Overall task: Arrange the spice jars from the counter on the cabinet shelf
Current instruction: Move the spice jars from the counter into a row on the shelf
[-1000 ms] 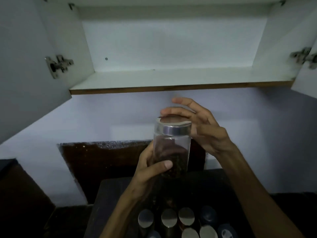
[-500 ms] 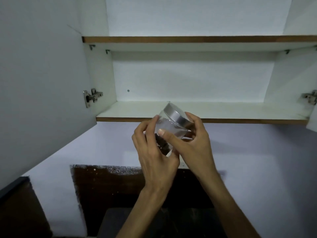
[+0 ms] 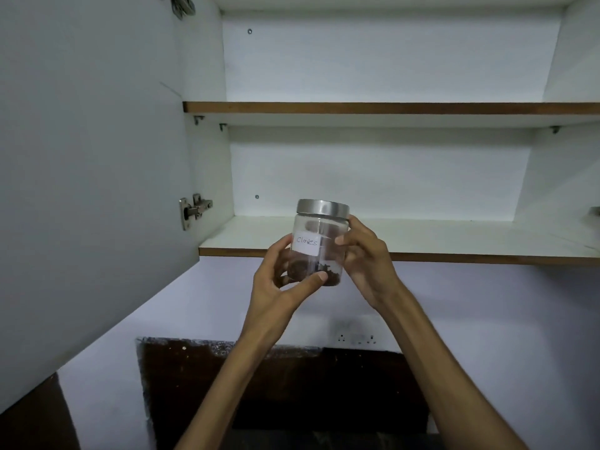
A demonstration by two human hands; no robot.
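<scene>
A person's two bare hands hold a clear spice jar [image 3: 319, 243] up in front of an open white wall cabinet. The jar stands upright in the air, level with the front edge of the lower shelf [image 3: 422, 237] and not resting on it. It has a brushed metal lid [image 3: 322, 207], a white label [image 3: 306, 243] handwritten "Cloves" facing the camera, and a layer of dark brown spice at its bottom.

The left hand [image 3: 276, 280] cups the jar's lower left side, its grip clamped on the glass, with the thumb lying across the base at the front. The right hand [image 3: 365, 258] grips the jar's right side, fingers curled round the glass just under the lid.

Above the lower shelf is a second shelf [image 3: 389, 108] with a brown front edge. The left cabinet door [image 3: 91, 157] stands swung open, with a metal hinge [image 3: 194, 207] where it meets the cabinet wall. Below the cabinet is a pale wall with a white socket plate [image 3: 357, 337], and under that a dark brown panel [image 3: 227, 384].
</scene>
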